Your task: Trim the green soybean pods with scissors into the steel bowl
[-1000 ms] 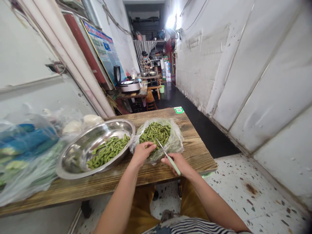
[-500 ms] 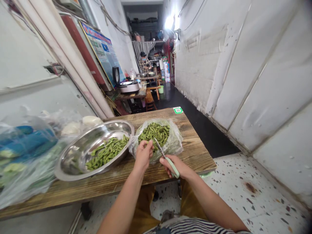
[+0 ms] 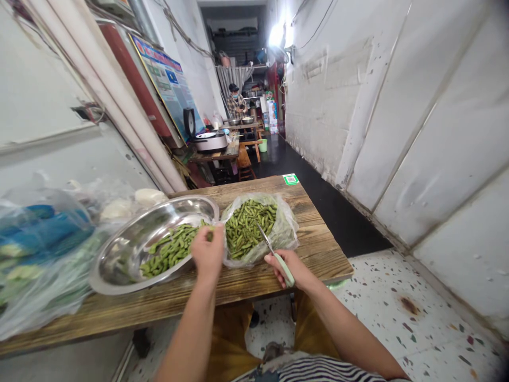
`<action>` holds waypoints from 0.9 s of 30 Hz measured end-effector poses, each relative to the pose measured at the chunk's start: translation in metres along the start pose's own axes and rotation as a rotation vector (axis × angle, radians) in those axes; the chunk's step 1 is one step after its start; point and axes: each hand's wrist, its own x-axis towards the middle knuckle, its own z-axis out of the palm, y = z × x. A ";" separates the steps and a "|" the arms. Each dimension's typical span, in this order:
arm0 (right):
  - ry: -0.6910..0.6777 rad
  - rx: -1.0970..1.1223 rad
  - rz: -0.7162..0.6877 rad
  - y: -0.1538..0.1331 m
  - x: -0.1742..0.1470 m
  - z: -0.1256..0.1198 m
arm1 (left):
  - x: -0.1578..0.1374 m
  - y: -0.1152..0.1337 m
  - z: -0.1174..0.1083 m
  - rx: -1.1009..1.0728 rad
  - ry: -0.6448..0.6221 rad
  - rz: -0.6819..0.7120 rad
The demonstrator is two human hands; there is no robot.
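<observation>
My left hand (image 3: pixel 209 250) is over the right rim of a large oval steel basin (image 3: pixel 115 260), its fingers pinched on a green soybean pod (image 3: pixel 210 236) that is mostly hidden. Many soybean pods (image 3: pixel 169 249) lie in the basin. In my right hand (image 3: pixel 289 268) are scissors (image 3: pixel 283 265) with pale green handles, their blades pointing forward over the near right side of a clear plastic bag (image 3: pixel 288 233). The opened bag holds a heap of soybean pods (image 3: pixel 248 223) and stands just right of the basin.
Plastic bags (image 3: pixel 51 239) with blue and pale green contents crowd the left of the wooden table (image 3: pixel 318 249). A QR-code card (image 3: pixel 290 179) lies at its far right corner. Further back are a rice cooker (image 3: pixel 210 141) on another table and a person (image 3: pixel 236 103) beside bowls.
My left hand has moved left from the bag to the basin's rim with a pod. My right hand and the scissors have shifted only slightly.
</observation>
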 end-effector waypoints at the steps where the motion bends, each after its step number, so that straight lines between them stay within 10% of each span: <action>1: 0.004 0.006 0.007 0.001 0.000 -0.002 | 0.013 -0.003 -0.013 0.132 0.181 0.043; 3: -0.003 0.009 0.006 0.001 0.000 -0.005 | 0.040 -0.011 -0.038 0.381 0.356 0.053; 9: -0.004 0.009 -0.006 0.004 0.003 -0.002 | 0.055 -0.021 -0.047 0.678 0.044 0.348; 13: 0.007 -0.005 -0.017 0.007 0.006 -0.002 | 0.014 -0.012 0.004 0.457 -0.618 0.768; 18: 0.024 -0.028 -0.024 0.009 0.005 -0.007 | -0.016 -0.004 0.041 0.600 -0.848 0.745; 27: -0.048 -0.060 0.010 0.009 0.000 -0.005 | 0.002 -0.017 0.026 0.158 -0.649 0.304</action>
